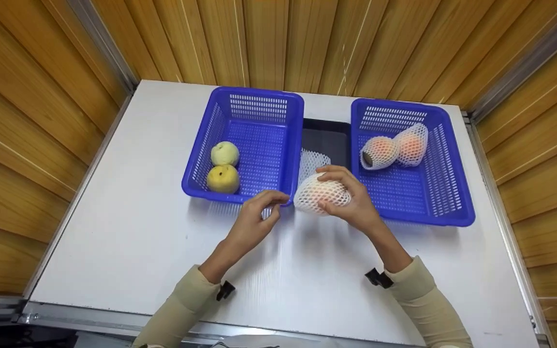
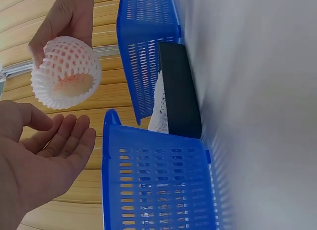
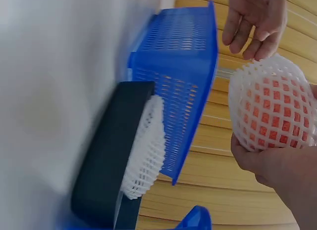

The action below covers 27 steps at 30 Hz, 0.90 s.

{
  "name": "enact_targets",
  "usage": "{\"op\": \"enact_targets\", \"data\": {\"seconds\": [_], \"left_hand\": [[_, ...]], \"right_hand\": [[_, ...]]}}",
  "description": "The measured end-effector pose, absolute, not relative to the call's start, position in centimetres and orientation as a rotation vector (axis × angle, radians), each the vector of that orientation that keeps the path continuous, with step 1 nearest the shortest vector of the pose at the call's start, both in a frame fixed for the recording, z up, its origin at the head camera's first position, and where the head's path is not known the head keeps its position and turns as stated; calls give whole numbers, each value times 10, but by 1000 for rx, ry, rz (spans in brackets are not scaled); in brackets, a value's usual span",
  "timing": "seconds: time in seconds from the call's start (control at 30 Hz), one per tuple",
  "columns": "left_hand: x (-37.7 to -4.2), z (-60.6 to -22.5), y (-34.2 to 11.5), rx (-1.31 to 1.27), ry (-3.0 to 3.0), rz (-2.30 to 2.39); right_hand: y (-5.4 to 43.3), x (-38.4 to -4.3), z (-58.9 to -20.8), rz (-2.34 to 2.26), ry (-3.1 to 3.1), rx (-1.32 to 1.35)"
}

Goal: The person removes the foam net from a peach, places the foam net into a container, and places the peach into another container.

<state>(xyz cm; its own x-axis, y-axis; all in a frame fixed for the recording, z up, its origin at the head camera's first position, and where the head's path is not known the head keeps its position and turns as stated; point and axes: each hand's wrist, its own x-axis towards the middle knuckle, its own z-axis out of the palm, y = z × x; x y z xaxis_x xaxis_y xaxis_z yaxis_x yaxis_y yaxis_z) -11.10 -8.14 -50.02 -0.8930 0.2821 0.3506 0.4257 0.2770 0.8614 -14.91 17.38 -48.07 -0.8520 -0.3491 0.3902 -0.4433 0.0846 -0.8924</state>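
Note:
My right hand [image 1: 351, 200] grips a round reddish fruit in a white foam net [image 1: 321, 194], thumb on the near side and fingers over the top. It is held up in front of the gap between the two baskets. One end of the net gapes, and the fruit's pale pinkish end [image 2: 74, 85] shows through in the left wrist view. Close by on the left, my left hand [image 1: 255, 220] holds nothing; its fingers bend loosely near the net's open end, beside the left basket's near corner.
The left blue basket [image 1: 196, 145] contains two yellowish fruits [image 1: 224, 166]. Two netted reddish fruits [image 1: 394, 149] lie in the right blue basket [image 1: 460, 193]. Between the baskets, a black tray [image 1: 329, 137] has white foam netting [image 1: 313, 162] in it. Wooden panels [image 1: 288, 43] enclose the white table [image 1: 128, 208].

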Motion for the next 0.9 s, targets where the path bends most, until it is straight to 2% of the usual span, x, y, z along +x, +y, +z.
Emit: {"op": "enact_targets", "data": {"seconds": [0.3, 0.63, 0.9], "left_hand": [[-121, -485, -67, -712, -2105, -1731], [-130, -480, -57, -741, -1931, -1732], [-140, -475, -52, -827, -1856, -1920]], "right_hand": [[159, -158, -467, 2141, -2077, 642], [147, -168, -458, 2342, -1847, 668], [136, -169, -451, 2353, -1852, 712]]}}
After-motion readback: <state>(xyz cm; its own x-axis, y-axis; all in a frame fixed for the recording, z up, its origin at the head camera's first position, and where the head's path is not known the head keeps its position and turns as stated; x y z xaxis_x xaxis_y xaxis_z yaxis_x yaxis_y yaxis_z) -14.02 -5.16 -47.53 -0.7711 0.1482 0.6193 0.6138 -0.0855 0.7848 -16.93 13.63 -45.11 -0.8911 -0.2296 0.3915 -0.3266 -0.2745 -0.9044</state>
